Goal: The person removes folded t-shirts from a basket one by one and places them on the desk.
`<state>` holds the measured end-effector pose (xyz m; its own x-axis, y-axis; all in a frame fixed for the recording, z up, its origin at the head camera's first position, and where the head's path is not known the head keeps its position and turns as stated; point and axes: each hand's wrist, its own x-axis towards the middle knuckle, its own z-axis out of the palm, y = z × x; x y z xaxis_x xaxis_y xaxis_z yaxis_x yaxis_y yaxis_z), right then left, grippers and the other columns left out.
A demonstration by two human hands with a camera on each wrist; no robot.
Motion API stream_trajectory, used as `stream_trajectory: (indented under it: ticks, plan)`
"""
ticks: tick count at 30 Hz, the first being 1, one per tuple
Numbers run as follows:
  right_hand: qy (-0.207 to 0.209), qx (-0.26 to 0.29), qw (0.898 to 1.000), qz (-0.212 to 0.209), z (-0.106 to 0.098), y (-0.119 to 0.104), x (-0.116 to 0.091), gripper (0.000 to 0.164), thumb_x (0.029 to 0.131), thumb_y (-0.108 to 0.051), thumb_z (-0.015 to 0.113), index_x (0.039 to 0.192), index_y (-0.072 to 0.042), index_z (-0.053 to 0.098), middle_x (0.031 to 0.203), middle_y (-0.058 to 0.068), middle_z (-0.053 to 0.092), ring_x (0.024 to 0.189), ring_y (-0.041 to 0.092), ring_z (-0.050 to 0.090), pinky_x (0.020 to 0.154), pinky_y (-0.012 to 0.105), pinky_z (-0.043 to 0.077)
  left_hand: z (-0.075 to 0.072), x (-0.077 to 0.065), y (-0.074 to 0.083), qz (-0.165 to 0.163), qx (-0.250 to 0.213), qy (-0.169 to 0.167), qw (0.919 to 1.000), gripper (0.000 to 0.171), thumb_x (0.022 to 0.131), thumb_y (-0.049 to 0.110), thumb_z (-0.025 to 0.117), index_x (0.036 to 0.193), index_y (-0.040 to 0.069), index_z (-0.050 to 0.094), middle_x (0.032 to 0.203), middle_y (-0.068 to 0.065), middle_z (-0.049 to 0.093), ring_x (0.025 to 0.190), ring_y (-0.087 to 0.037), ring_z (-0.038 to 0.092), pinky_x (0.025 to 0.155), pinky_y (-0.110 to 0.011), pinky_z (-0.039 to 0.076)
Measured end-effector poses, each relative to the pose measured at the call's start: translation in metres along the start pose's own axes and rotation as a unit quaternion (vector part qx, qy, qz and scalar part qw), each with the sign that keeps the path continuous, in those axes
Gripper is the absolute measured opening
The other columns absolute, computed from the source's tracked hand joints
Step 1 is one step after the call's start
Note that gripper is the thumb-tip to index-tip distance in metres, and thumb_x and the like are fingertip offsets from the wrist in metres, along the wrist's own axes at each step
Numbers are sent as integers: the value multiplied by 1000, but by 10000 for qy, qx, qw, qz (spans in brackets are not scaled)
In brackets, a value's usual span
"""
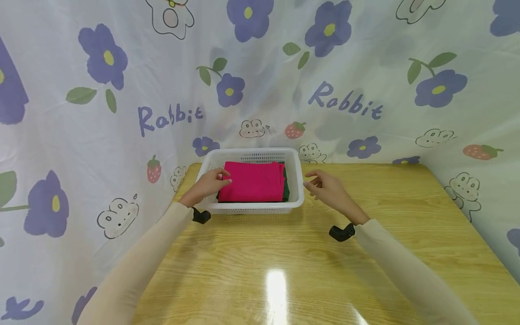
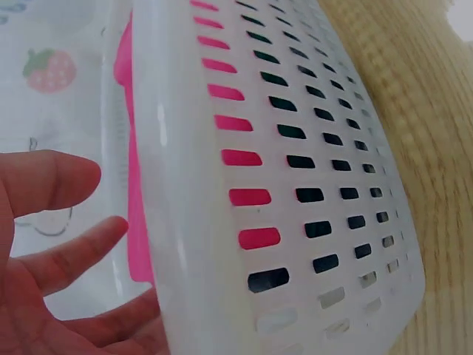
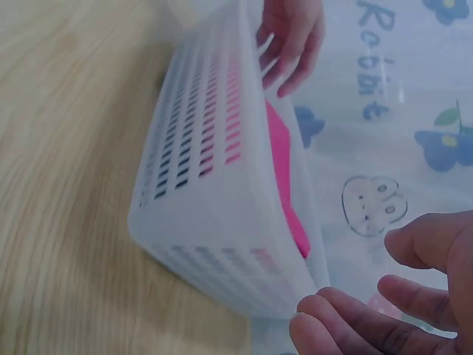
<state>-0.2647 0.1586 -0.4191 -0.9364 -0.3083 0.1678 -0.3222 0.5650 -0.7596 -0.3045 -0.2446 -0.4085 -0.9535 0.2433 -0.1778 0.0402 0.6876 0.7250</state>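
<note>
A white plastic basket (image 1: 298,189) with slotted walls stands at the back of the table. In it lies a folded bright pink cloth (image 1: 253,183), on top of dark green fabric (image 1: 286,185) that shows at the right side. My left hand (image 1: 209,184) is over the basket's left end, its fingertips by the pink cloth's left edge; the left wrist view shows thumb and fingers apart with nothing between them. Just outside the basket's right end hovers my right hand (image 1: 326,188), fingers loosely bent and holding nothing. Whether its fingertips touch the rim I cannot tell.
A wooden table (image 1: 252,248) carries the basket. Behind and to the left hangs a white curtain (image 1: 260,58) printed with purple flowers, rabbits and strawberries. Black wrist devices (image 1: 342,232) sit below both wrists.
</note>
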Motion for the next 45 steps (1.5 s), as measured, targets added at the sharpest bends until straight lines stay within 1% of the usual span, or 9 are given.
stream_trajectory:
  ticks: [7,11,16,20,23,27,31,36,45]
  plan:
    - [-191,279,9994,-5,19,-17,17,39,103,-24,65,137,-4,58,107,14,72,84,29,72,68,35,60,-4,8,-5,-230,-761,-163,9967,46,107,28,56,146,5,46,145,-19,49,128,-38,51,102,-58,47]
    - [-429,571,9972,206,31,-26,27,40,104,-25,64,137,-6,56,114,17,70,90,37,72,75,44,61,-4,12,-5,-407,-981,-169,9942,47,108,27,55,148,5,44,146,-18,49,127,-40,52,102,-58,47]
    - [-784,778,9911,738,45,-32,41,54,103,-33,64,145,-3,49,126,18,63,99,39,70,87,52,57,-3,16,-3,-615,-1042,-182,9925,50,108,28,54,150,5,40,150,-19,43,126,-43,51,101,-57,48]
    - [-970,609,9887,966,57,-36,50,61,102,-35,65,150,-5,43,132,17,58,110,33,65,93,51,53,-2,15,0,-700,-1025,-312,9918,52,108,28,53,152,6,35,154,-20,38,128,-45,49,101,-60,48]
    - [-1075,492,9877,1022,65,-41,56,65,101,-34,66,152,-3,39,143,17,53,125,32,56,101,50,48,-3,14,5,-759,-1075,-487,9901,55,108,26,53,156,7,32,157,-22,33,131,-47,46,101,-62,47]
    - [-1174,709,9831,1213,72,-43,60,68,101,-31,67,153,-1,36,154,18,43,141,35,43,110,53,41,-4,16,5,-758,-1057,-639,9894,55,108,25,53,158,11,33,162,-21,27,139,-47,40,102,-63,46]
    - [-1213,1210,9730,1546,76,-40,65,68,101,-30,66,153,-3,33,155,17,39,138,36,45,111,53,39,-5,21,0,-786,-1082,-648,9889,52,108,24,54,156,13,37,163,-18,27,142,-45,36,102,-62,46]
    - [-1145,1756,9601,1852,80,-37,73,71,100,-26,67,155,-4,29,156,16,36,137,36,46,113,51,38,-7,25,-4,-938,-1340,-666,9843,50,108,23,56,155,15,40,159,-18,33,136,-40,44,99,-54,50]
    - [-1064,2127,9509,1978,87,-32,81,68,99,-19,69,154,-8,31,155,16,36,138,35,43,111,51,40,-8,28,-4,-1024,-1607,-701,9792,50,105,19,61,152,16,43,145,-19,45,119,-31,56,88,-44,55]
